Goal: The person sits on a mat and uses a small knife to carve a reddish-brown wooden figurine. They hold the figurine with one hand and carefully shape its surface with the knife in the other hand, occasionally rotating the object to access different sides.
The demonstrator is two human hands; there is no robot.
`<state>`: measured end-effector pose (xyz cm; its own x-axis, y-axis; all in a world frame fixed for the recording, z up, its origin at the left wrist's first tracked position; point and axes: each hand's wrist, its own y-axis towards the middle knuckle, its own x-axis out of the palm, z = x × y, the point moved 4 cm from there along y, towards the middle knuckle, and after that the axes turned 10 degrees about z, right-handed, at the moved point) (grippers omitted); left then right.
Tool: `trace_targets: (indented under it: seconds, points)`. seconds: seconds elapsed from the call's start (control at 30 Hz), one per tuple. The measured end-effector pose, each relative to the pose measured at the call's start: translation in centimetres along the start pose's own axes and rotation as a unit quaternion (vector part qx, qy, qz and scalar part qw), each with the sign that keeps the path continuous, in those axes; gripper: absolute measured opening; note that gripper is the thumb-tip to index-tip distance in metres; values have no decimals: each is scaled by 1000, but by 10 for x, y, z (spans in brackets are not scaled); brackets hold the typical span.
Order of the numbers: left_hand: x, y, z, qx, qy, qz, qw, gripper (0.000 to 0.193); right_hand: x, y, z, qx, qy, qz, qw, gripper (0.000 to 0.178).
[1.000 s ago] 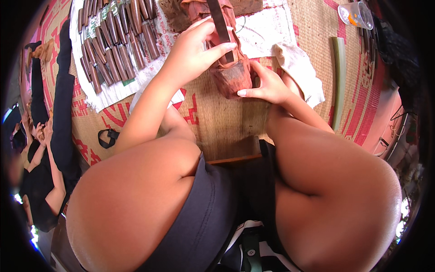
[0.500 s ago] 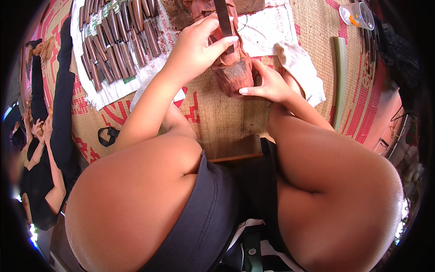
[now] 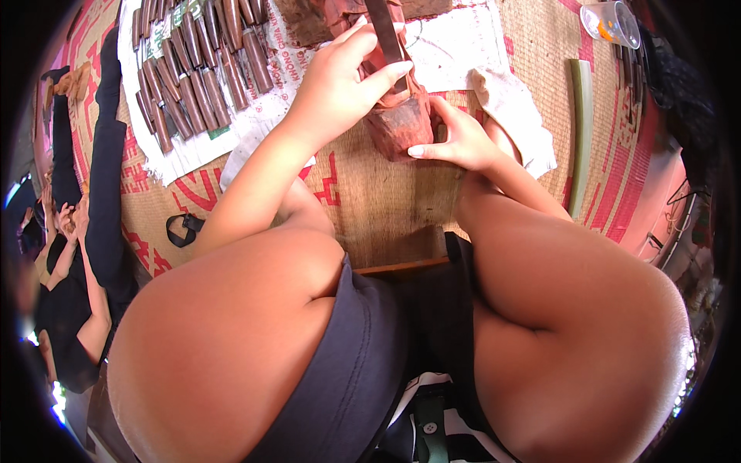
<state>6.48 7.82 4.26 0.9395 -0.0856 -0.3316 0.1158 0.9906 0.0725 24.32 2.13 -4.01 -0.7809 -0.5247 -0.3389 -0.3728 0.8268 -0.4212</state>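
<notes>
A dark, flat strip lies lengthwise over a reddish-brown, dusty block with ragged, folded layers around it. My left hand pinches the strip between thumb and fingers, reaching over the block from the left. At the block's near, rounded end, my right hand grips its right side, thumb on the near edge and fingers partly hidden behind it. The far end of both strip and block runs out of the picture.
Rows of dark brown cylindrical handles lie on a white printed sack at far left. A white cloth, pale green strip and clear plastic cup are right. Another person's hands show at left, beyond the patterned mat.
The strip's near end has shifted slightly right, and my left hand has moved a little with it. The block and my right hand have moved slightly away from me.
</notes>
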Motion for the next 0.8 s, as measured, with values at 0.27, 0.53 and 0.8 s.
trace_targets:
  seconds: [0.27, 0.53, 0.8]
  points:
    - [0, 3, 7, 58, 54, -9, 997, 20, 0, -1, 1, 1, -10, 3, 1000, 90]
    - [-1, 2, -3, -25, -45, -8, 999, 21, 1, -1, 1, 17, -5, -11, 1000, 88]
    - [-3, 3, -9, -38, -65, -6, 997, 24, -1, -1, -2, 39, 1, -41, 998, 86]
